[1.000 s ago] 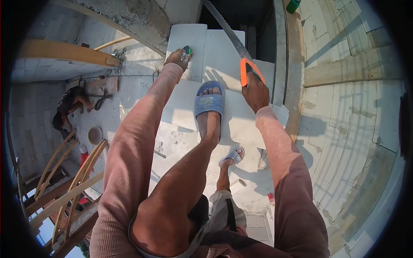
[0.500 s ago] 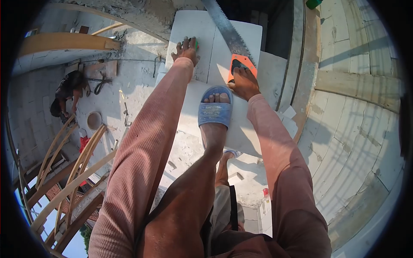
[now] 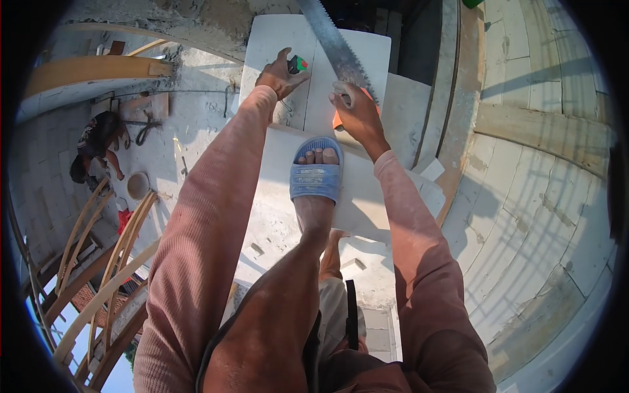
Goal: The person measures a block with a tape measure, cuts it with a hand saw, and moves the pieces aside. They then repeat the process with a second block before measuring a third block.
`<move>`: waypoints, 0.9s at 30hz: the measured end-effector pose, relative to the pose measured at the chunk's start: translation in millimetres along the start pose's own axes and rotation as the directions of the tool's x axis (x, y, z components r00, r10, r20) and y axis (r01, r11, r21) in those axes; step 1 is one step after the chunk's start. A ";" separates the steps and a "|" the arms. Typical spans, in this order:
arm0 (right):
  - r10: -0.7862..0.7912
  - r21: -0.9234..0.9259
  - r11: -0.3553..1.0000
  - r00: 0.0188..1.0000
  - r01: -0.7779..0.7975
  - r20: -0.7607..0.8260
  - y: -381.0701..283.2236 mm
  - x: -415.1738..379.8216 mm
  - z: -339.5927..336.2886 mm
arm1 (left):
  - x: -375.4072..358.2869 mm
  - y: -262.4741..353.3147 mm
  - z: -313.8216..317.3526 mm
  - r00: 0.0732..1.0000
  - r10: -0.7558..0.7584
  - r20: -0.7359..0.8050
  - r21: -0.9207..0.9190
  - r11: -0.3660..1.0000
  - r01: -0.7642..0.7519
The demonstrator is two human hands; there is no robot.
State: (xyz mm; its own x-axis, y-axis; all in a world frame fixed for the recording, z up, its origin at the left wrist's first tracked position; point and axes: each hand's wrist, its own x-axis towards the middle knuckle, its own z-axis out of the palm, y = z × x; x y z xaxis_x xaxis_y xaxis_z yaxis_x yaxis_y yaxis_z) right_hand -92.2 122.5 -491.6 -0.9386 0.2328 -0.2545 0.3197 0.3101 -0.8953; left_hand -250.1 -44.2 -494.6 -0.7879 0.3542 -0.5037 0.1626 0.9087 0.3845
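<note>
Our saw (image 3: 333,43) lies on the far white block (image 3: 278,40), its far tip cut off by the top edge and its orange handle (image 3: 338,120) mostly hidden under our right hand (image 3: 360,118). That hand is bent over it, fingers curled; we cannot tell whether they grip. Our left hand (image 3: 282,75) reaches far, digits spread around a small green-and-black thing (image 3: 298,64), whose contact we cannot make out.

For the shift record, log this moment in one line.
Left hand: fingers spread around green-and-black object | Right hand: at orange saw handle | Saw blade: over pale blocks | Sandalled foot: between forearms
</note>
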 end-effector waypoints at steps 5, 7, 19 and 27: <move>0.128 0.621 0.760 0.981 -0.191 0.146 -13.9 0.8 -21.6 | -62.3 40.8 -9.0 0.895 0.388 0.222 -0.403 0.872 -0.278; 0.171 0.666 0.698 0.965 -0.262 0.200 -17.7 -16.2 -28.7 | -80.3 45.6 -11.9 0.889 0.380 0.254 -0.480 0.848 -0.225; 0.306 0.810 0.267 0.843 -0.522 0.443 12.5 -119.9 -53.6 | -102.3 38.6 4.4 0.671 0.385 0.633 -0.263 0.923 -0.281; 0.552 0.876 0.370 0.832 -0.309 0.060 115.2 -160.2 -147.7 | -37.1 -116.4 -129.2 0.886 0.214 0.411 0.326 0.873 -0.362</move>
State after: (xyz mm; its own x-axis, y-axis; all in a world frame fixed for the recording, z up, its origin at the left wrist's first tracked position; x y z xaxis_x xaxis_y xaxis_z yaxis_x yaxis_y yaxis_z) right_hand 114.1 257.0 -500.0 -0.6118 0.3096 -0.7279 0.2947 -0.7648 -0.5730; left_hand -316.5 -191.7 -420.7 -0.4191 0.5991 -0.6823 0.6211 0.7373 0.2659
